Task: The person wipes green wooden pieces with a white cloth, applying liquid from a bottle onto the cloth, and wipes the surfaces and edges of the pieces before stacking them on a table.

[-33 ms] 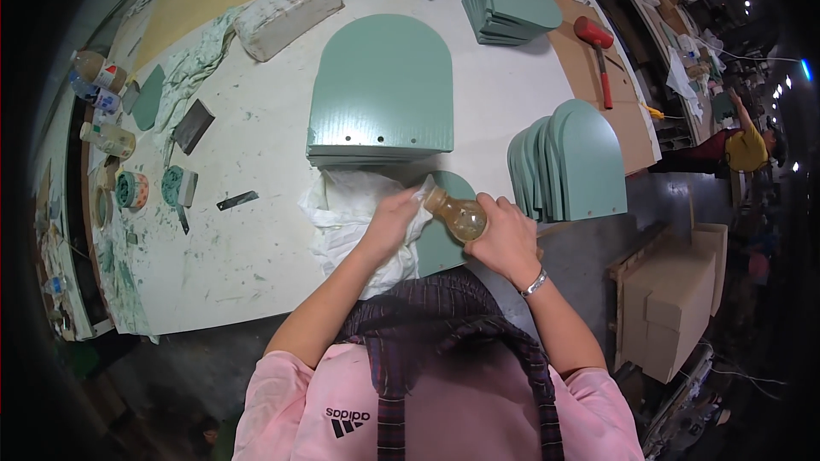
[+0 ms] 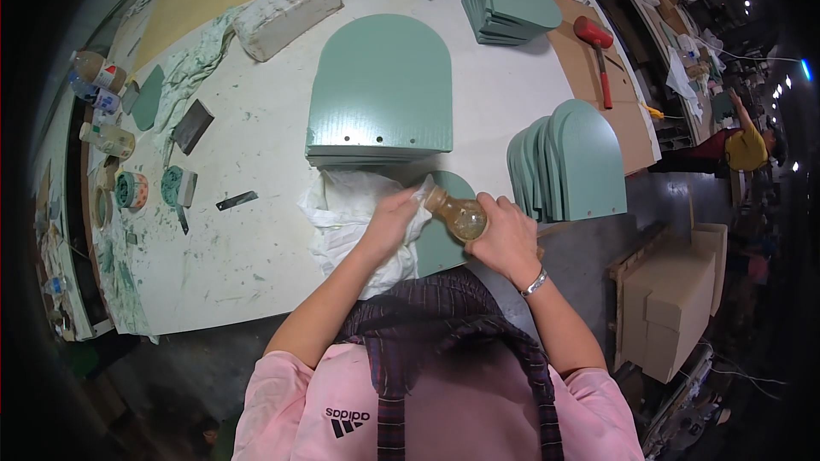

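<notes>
My right hand (image 2: 504,236) is wrapped round a clear plastic bottle (image 2: 465,218) with some yellowish liquid in it. The bottle lies tipped over, its neck toward my left. Pressed to its mouth is a corner of a white cloth (image 2: 346,218), which my left hand (image 2: 395,220) grips. The rest of the cloth lies crumpled on the table. Beneath the bottle is a green round-topped panel (image 2: 436,252), partly covered by cloth and hands. Just beyond stands a stack of the same green panels (image 2: 382,77), with small holes along the near edge.
More green panels lean in a fanned row (image 2: 568,162) at the right; others (image 2: 512,8) lie at the back. A red mallet (image 2: 595,34), a wrapped whitish block (image 2: 289,15), a dark sanding block (image 2: 193,126) and a small blade (image 2: 237,201) are on the table. Cardboard boxes (image 2: 666,299) stand right.
</notes>
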`<action>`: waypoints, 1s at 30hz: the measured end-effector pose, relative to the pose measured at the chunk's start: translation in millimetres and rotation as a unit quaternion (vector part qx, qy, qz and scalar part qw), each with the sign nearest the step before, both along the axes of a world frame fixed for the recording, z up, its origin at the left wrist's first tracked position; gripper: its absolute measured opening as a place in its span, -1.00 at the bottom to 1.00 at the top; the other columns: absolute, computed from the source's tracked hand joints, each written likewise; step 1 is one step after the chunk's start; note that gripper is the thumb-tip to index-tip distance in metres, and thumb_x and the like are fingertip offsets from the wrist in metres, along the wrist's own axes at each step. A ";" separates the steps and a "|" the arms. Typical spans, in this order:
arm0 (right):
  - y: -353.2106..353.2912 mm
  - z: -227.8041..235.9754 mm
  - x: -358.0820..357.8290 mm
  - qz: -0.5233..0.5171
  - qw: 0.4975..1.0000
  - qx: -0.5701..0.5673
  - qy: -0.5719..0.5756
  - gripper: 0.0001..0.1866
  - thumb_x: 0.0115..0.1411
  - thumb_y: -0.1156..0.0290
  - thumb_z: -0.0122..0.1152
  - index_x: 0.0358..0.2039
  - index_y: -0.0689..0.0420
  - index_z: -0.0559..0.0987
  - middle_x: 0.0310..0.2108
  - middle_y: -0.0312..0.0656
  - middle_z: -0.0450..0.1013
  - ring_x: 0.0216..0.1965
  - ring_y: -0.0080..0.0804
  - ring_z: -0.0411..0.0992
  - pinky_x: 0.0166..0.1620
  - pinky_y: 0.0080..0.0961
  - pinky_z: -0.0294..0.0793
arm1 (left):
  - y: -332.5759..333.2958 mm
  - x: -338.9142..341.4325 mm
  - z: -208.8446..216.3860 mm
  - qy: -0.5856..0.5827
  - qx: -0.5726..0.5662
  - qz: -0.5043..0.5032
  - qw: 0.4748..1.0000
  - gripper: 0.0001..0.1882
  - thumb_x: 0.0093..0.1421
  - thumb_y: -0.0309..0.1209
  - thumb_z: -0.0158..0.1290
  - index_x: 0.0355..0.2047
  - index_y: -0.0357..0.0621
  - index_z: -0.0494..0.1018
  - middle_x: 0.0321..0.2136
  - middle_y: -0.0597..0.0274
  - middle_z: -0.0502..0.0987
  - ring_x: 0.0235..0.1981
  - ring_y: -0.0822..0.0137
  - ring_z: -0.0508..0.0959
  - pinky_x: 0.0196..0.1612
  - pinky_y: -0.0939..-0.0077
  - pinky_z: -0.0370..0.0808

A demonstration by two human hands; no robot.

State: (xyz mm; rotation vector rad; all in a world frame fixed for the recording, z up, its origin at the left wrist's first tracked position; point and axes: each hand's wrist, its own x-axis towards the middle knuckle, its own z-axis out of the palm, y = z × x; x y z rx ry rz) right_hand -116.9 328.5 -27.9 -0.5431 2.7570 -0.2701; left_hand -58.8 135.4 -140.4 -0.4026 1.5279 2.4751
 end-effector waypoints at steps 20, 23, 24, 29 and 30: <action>-15.0 -13.9 -63.9 -0.159 0.893 -0.417 0.054 -0.24 -0.27 0.38 0.55 -0.02 0.21 0.37 -0.17 -0.01 0.45 -0.11 -0.13 0.47 0.00 -0.25 0.45 | -45.0 10.4 38.6 0.066 -0.373 0.015 0.925 -0.67 0.31 -0.40 -0.07 0.01 -0.27 0.49 -0.35 0.09 0.55 -0.31 0.32 0.50 -0.15 0.42 0.42; -38.3 -27.5 -101.1 -0.182 0.834 -0.500 0.148 -0.13 -0.29 0.41 0.59 0.04 0.24 0.28 0.01 0.02 0.37 0.03 -0.17 0.39 0.11 -0.30 0.37 | -46.1 8.9 52.5 0.138 -0.611 0.020 0.780 -0.68 0.25 -0.43 -0.03 -0.01 -0.21 0.50 -0.36 -0.03 0.50 -0.28 0.05 0.50 -0.16 0.22 0.43; -49.9 -33.9 -113.1 -0.185 0.818 -0.521 0.159 -0.13 -0.29 0.40 0.59 0.04 0.23 0.28 0.00 0.01 0.37 0.02 -0.17 0.40 0.12 -0.31 0.37 | -42.8 10.0 49.6 0.130 -0.647 -0.019 0.751 -0.66 0.15 -0.50 -0.01 -0.04 -0.13 0.51 -0.30 -0.06 0.48 -0.21 -0.08 0.47 -0.15 0.11 0.42; -85.5 -59.9 -158.9 -0.187 0.785 -0.568 0.165 -0.10 -0.29 0.37 0.60 0.06 0.21 0.26 0.00 -0.01 0.38 0.02 -0.13 0.40 0.14 -0.28 0.37 | -5.9 7.2 27.6 0.264 -0.683 -0.021 0.680 -0.53 -0.01 -0.57 0.00 -0.02 -0.10 0.50 -0.22 0.00 0.46 -0.20 0.00 0.46 -0.14 0.17 0.42; -89.5 -62.2 -162.1 -0.182 0.801 -0.552 0.145 -0.10 -0.29 0.36 0.60 0.06 0.19 0.26 -0.01 -0.01 0.39 0.02 -0.12 0.40 0.15 -0.27 0.37 | -4.8 10.6 21.9 0.261 -0.689 -0.026 0.675 -0.51 -0.01 -0.57 0.01 0.00 -0.11 0.49 -0.22 0.01 0.45 -0.19 0.01 0.45 -0.14 0.17 0.41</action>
